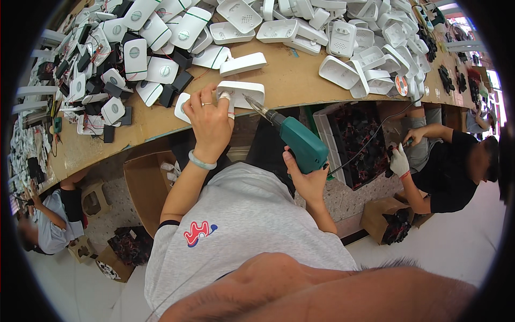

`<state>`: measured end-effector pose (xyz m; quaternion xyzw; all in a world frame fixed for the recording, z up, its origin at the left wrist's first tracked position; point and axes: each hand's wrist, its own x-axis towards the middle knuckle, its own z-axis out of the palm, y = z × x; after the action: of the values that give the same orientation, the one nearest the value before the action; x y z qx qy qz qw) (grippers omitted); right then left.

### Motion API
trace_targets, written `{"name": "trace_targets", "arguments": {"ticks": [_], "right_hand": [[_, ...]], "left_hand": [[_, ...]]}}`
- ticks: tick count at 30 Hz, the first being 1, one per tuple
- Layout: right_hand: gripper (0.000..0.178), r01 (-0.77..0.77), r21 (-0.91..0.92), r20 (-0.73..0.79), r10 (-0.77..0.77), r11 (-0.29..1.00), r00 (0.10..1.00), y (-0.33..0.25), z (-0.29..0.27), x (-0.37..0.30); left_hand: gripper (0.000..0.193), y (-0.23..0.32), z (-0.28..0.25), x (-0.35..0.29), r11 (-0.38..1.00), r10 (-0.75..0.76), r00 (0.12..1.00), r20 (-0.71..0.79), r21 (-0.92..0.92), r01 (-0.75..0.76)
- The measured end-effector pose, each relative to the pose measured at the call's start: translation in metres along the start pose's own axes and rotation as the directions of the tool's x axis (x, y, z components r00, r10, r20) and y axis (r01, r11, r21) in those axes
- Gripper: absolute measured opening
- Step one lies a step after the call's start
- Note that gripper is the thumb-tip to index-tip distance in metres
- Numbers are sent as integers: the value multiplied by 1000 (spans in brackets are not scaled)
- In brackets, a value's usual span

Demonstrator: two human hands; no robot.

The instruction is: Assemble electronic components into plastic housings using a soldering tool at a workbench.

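My left hand is at the table's near edge, fingers bent and pressed onto a white plastic housing with its hollow side up. A ring and a pale bangle are on this hand and wrist. Partly under its fingers lies another white housing. My right hand is wrapped round the handle of a green soldering gun. The gun's pointed metal tip reaches into or just over the open housing; whether it touches cannot be made out. Just beyond lies a closed-looking white housing.
Empty white shells are heaped at the far right. At the left lie white units with black boxes and wires. The gun's cord runs right. Below the table stand a crate of dark parts and a cardboard box. A gloved co-worker sits right.
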<state>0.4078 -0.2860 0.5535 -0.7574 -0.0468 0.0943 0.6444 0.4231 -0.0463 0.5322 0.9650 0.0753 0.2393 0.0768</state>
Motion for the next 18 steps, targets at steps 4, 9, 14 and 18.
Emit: {"name": "trace_targets", "arguments": {"ticks": [4, 9, 14, 18], "right_hand": [[21, 10, -29, 21, -9, 1000, 1000, 0, -3, -1], [23, 19, 11, 16, -19, 1000, 1000, -5, -2, -3], [19, -86, 133, -33, 91, 987, 995, -17, -3, -8], [19, -89, 149, -31, 94, 985, 995, -25, -6, -9]], "left_hand": [[20, 2, -1, 0, 1000, -2, 1000, 2, 15, 2], [18, 2, -3, 0, 999, -18, 1000, 4, 45, 18], [24, 0, -17, -2, 999, -15, 998, -57, -42, 12], [27, -18, -30, -16, 976, 81, 994, -79, -196, -96]]}}
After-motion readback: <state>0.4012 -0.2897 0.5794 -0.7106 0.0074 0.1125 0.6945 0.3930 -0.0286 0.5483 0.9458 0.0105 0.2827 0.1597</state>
